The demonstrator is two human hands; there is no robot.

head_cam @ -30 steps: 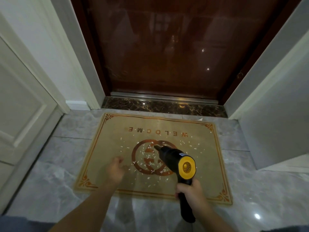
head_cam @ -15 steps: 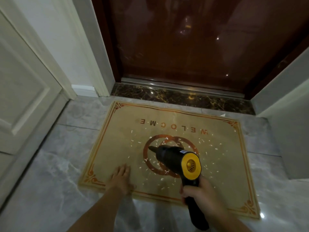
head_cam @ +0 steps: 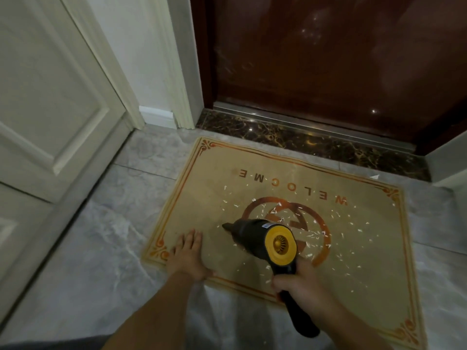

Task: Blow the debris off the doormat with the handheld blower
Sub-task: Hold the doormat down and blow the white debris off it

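Note:
A tan doormat (head_cam: pixel 207 188) with an orange border, a WELCOME print and a ring logo lies on the grey floor before a dark door. Several small white scraps of debris (head_cam: pixel 336 231) are scattered over its middle and right half. My left hand (head_cam: pixel 188 256) presses flat on the mat's near left corner, fingers straight. My right hand (head_cam: pixel 300 284) grips the handle of a black handheld blower (head_cam: pixel 255 232) with a yellow rear intake. Its nozzle hangs low over the mat and points left, towards the mat's bare left part.
A dark red-brown door (head_cam: pixel 328 59) with a dark marble threshold (head_cam: pixel 290 135) closes the far side. A cream panelled door (head_cam: pixel 50 97) and its frame stand at the left. A grey wall corner (head_cam: pixel 452 157) juts in at the right. Glossy grey tiles (head_cam: pixel 88 248) surround the mat.
The view has swung left and closer to the mat. My left hand has settled flat on the mat's near left corner. The blower's nozzle has turned further left.

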